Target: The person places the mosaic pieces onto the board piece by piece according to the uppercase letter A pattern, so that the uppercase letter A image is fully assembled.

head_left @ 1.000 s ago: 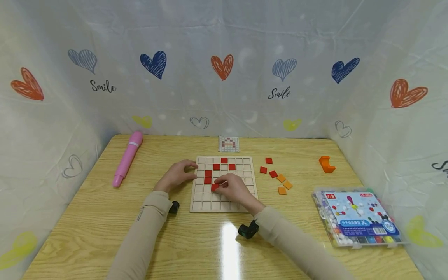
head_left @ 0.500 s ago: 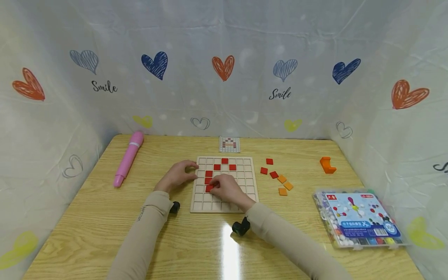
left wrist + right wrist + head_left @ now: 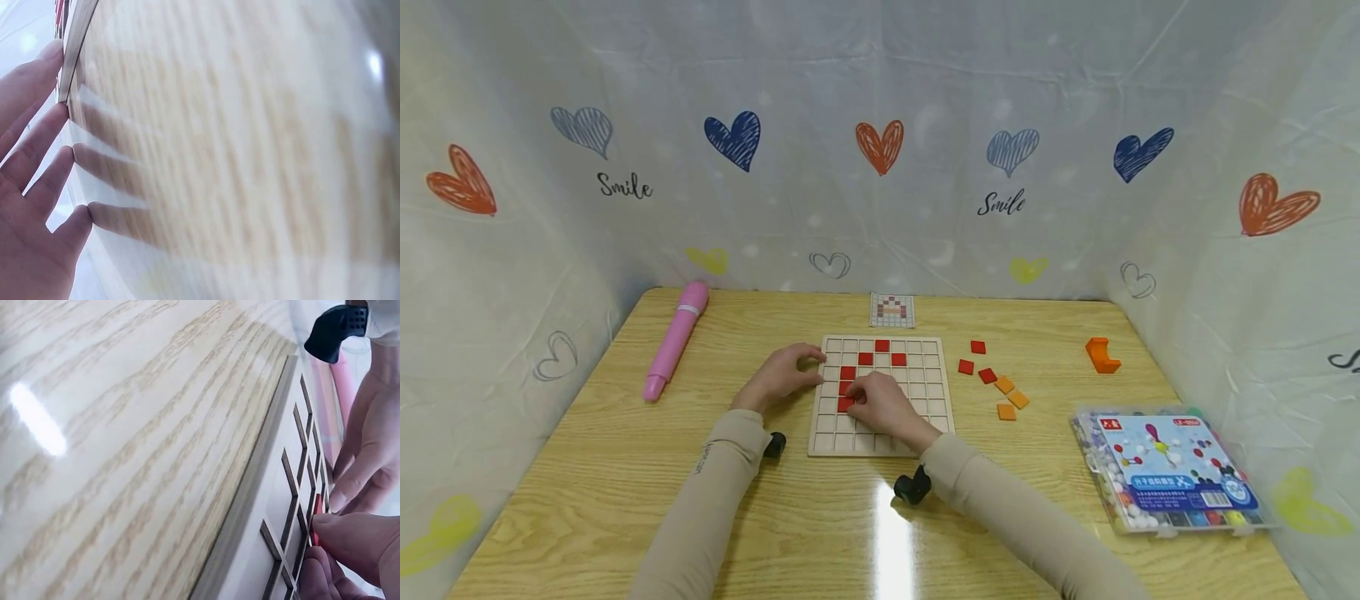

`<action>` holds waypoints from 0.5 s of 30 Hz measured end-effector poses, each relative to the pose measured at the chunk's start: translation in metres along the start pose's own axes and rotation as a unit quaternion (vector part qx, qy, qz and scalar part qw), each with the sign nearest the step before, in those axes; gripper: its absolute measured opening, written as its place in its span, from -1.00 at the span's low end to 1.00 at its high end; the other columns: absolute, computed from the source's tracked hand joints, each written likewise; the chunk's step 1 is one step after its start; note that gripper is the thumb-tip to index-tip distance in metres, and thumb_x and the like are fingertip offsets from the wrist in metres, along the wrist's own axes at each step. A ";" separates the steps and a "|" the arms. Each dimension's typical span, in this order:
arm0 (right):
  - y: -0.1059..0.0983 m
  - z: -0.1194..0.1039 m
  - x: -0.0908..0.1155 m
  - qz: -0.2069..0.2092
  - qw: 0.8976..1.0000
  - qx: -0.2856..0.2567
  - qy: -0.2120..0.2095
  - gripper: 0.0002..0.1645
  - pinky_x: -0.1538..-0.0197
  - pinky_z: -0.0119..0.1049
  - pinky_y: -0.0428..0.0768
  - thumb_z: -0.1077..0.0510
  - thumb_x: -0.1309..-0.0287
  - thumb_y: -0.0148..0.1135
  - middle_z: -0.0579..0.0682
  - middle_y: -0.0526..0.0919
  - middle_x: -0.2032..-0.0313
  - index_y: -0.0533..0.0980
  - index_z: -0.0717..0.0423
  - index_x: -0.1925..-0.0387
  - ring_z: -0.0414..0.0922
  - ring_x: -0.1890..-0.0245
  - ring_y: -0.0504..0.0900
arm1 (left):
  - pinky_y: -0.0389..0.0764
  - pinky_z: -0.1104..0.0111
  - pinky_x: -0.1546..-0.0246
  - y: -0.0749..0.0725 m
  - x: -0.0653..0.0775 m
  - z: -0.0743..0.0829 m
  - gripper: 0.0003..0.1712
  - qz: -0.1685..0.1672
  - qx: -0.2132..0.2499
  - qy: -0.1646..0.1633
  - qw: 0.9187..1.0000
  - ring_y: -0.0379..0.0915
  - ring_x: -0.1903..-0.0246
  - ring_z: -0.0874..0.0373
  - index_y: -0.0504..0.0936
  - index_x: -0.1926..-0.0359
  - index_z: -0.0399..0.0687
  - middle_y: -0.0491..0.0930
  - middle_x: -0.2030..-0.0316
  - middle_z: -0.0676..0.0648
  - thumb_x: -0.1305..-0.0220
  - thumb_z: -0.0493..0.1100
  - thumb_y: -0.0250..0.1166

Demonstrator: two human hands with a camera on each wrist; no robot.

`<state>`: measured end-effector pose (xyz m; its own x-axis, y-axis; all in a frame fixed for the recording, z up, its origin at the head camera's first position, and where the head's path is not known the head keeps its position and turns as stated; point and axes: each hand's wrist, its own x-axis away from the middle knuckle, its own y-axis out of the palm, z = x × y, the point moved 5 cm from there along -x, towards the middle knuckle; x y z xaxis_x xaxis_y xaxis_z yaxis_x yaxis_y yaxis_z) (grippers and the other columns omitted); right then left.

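Note:
A pale wooden grid board (image 3: 940,396) lies mid-table. Red square tiles sit in several of its cells, such as a tile at the top (image 3: 882,346) and one at the left (image 3: 847,372). My right hand (image 3: 886,408) is over the board, thumb and fingers at a red tile (image 3: 846,405) in the lower left part. In the right wrist view the thumb presses against that red tile (image 3: 317,520), whose edge shows. My left hand (image 3: 782,377) rests at the board's left side. Its fingers (image 3: 47,181) are spread, with tips on the table and at the board edge.
Right of the board lie loose red tiles (image 3: 966,367) and orange tiles (image 3: 1006,412). A small pattern card (image 3: 892,310) lies behind it. A pink microphone-shaped stick (image 3: 676,342) is at left; an orange bracket-like piece (image 3: 1102,355) and a box of beads (image 3: 1176,471) are at right.
My right hand has shifted left with the red tile, into the column under the other left-hand red tiles. Over the last half second it moved only slightly. My left hand stays put.

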<state>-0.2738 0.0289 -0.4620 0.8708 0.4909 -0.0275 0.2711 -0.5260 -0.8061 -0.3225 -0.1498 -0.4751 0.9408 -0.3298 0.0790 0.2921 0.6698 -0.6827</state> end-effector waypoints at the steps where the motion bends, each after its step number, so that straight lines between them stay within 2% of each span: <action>1: 0.000 0.000 0.000 0.001 1.000 0.001 -0.001 -0.80 0.11 -0.30 0.66 0.29 -0.15 0.36 0.07 0.74 0.21 0.70 0.24 0.16 -0.09 0.20 0.65 | 0.14 -0.11 -0.50 0.000 0.000 0.000 -0.58 0.000 0.000 0.001 1.000 0.18 -0.44 -0.25 0.60 -0.17 -0.21 0.44 -0.34 -0.28 -0.32 -0.21 0.37; 4: 0.000 0.001 0.001 0.005 1.000 -0.003 0.002 -0.80 0.11 -0.32 0.65 0.28 -0.15 0.36 0.06 0.74 0.21 0.71 0.22 0.16 -0.11 0.20 0.64 | 0.14 -0.10 -0.50 0.001 0.000 -0.001 -0.58 0.001 0.005 -0.003 1.000 0.18 -0.44 -0.23 0.60 -0.17 -0.20 0.43 -0.34 -0.27 -0.31 -0.21 0.37; 10: -0.011 0.005 0.014 0.035 0.997 -0.060 0.037 -0.75 0.11 -0.27 0.71 0.26 -0.23 0.31 0.09 0.74 0.10 0.69 0.23 0.06 -0.09 0.18 0.71 | 0.14 -0.10 -0.50 0.001 0.000 0.000 -0.57 -0.001 0.002 -0.004 1.000 0.17 -0.45 -0.24 0.60 -0.19 -0.19 0.41 -0.37 -0.27 -0.32 -0.20 0.36; 15: -0.027 0.025 0.034 0.087 0.983 -0.136 0.083 -0.68 0.03 -0.15 0.71 0.16 -0.28 0.32 0.08 0.71 0.03 0.65 0.19 -0.03 -0.03 0.10 0.71 | 0.11 -0.12 -0.51 0.001 0.001 -0.001 -0.56 -0.001 0.005 -0.007 1.000 0.13 -0.46 -0.26 0.59 -0.20 -0.18 0.38 -0.39 -0.27 -0.34 -0.20 0.35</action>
<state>-0.2614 0.0773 -0.4559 0.9628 0.2679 -0.0356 0.1914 -0.7690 -0.6099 -0.3217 -0.1498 -0.4762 0.9427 -0.3212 0.0907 0.2953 0.6762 -0.6749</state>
